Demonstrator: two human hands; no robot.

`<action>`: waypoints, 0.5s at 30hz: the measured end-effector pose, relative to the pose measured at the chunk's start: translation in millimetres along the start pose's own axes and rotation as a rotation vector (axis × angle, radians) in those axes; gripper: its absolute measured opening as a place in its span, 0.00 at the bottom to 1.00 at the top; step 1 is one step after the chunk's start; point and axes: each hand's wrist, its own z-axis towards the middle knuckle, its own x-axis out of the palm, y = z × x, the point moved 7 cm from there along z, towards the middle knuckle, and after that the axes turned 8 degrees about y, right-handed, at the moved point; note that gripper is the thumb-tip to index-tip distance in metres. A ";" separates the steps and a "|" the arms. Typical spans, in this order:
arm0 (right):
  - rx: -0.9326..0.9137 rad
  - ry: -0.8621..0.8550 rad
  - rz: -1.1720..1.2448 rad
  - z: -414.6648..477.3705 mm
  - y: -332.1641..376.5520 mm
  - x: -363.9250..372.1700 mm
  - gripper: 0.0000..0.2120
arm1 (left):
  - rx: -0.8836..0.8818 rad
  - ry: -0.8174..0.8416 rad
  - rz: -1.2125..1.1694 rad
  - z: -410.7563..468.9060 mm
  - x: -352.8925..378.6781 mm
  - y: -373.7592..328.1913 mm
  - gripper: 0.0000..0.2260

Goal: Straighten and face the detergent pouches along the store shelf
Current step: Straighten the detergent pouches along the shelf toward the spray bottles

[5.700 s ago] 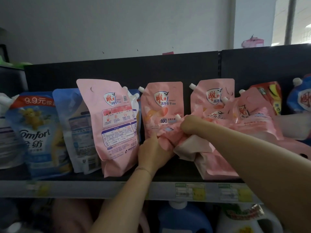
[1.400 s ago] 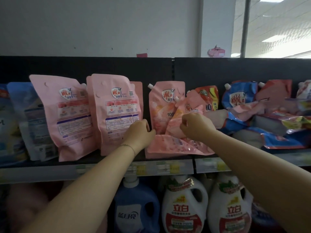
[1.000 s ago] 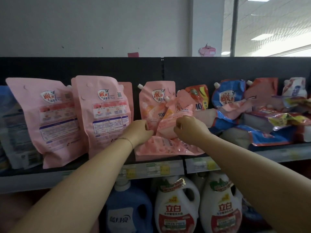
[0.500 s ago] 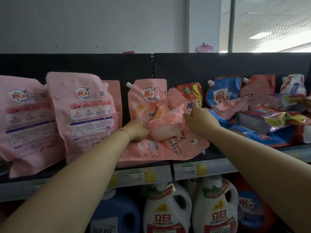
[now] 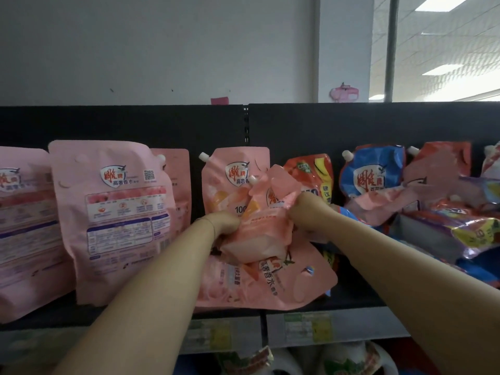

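Note:
A crumpled pink detergent pouch (image 5: pixel 263 231) is lifted above the shelf, bottom toward me. My left hand (image 5: pixel 224 224) grips its left side and my right hand (image 5: pixel 304 212) grips its upper right edge. Under it another pink pouch (image 5: pixel 281 282) lies flat on the shelf. Behind stands an upright pink pouch (image 5: pixel 230 180) facing front. To the left, two large pink pouches (image 5: pixel 113 217) stand with their back labels outward.
A red pouch (image 5: pixel 313 171) and a blue pouch (image 5: pixel 370 174) stand to the right, above a jumbled pile of fallen pouches (image 5: pixel 446 226). The shelf edge with price tags (image 5: pixel 305 327) runs below. White detergent bottles (image 5: pixel 349 361) sit on the lower shelf.
Both hands have raised the crumpled pink pouch off the flat one. The camera has moved closer and tilted up, so the shelf looks larger and the lower bottles sink out of view.

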 end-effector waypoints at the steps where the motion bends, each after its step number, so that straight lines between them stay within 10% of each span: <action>1: -0.020 -0.001 -0.057 3.1 1.3 0.3 0.12 | -0.017 -0.003 -0.036 0.7 0.5 3.0 0.12; 15: -0.136 -0.108 0.144 34.6 35.5 11.5 0.07 | 0.298 -0.410 -0.356 -34.8 -79.6 10.1 0.09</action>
